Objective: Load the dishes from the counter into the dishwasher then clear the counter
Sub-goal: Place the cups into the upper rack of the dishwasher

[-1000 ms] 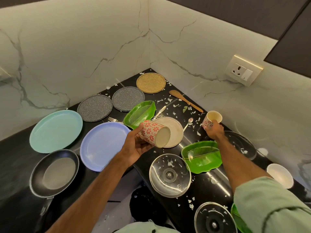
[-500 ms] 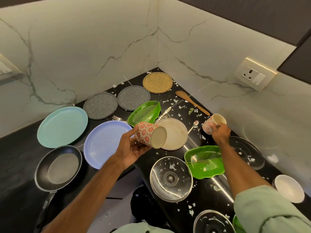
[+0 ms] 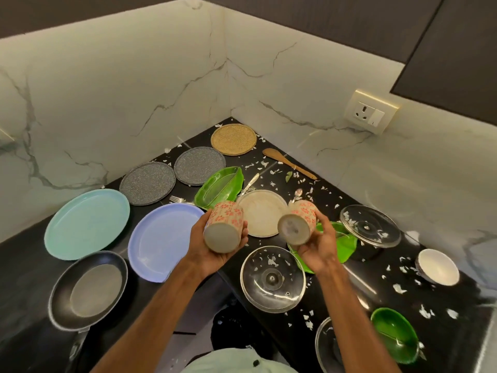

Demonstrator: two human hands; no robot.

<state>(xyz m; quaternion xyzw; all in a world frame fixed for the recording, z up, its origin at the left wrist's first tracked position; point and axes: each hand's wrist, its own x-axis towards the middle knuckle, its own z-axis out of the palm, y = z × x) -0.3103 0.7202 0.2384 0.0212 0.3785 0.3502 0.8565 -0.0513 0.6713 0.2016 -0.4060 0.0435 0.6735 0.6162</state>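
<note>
- Left floral cup [image 3: 224, 227] is gripped by the left hand [image 3: 212, 251], fingers curled round its side, base turned to camera, held above the tabletop [image 3: 27, 278].
- Right floral cup [image 3: 298, 223] is gripped the same way by the right hand [image 3: 318, 249].
- Beige plate [image 3: 262, 212] is seen just beyond the fingers, between both cups.
- Blue plate [image 3: 161, 240] lies left of the left fingers.
- Glass lid [image 3: 273, 278] lies between the wrists.
- Green leaf dish [image 3: 344, 243] is partly hidden under the right hand.
</note>
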